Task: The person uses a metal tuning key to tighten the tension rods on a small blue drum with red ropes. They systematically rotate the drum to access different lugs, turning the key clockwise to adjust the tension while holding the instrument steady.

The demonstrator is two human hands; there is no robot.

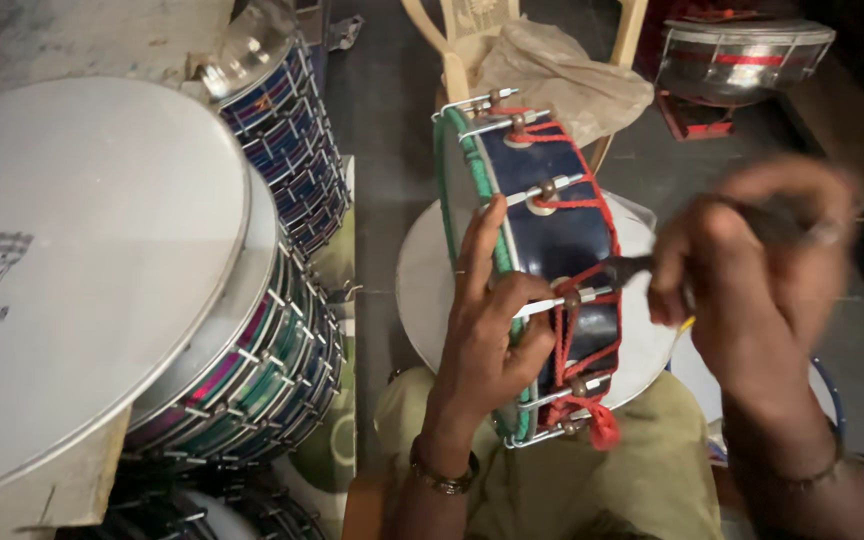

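Drum (552, 230) with a dark blue shell, green rim and red lacing stands on edge on the person's lap, over a white drumhead (422, 290). Left hand (487, 340) is clamped on its rim, fingers spread over the head. Right hand (762, 270), blurred, has its grip closed around a dark tool (624, 268) whose tip meets the lacing. Stacked drums (252, 360) lie well apart on the left.

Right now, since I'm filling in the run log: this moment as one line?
left hand steadies blue drum on edge | right hand holds dark tool at drum's rod | stacked drums beside
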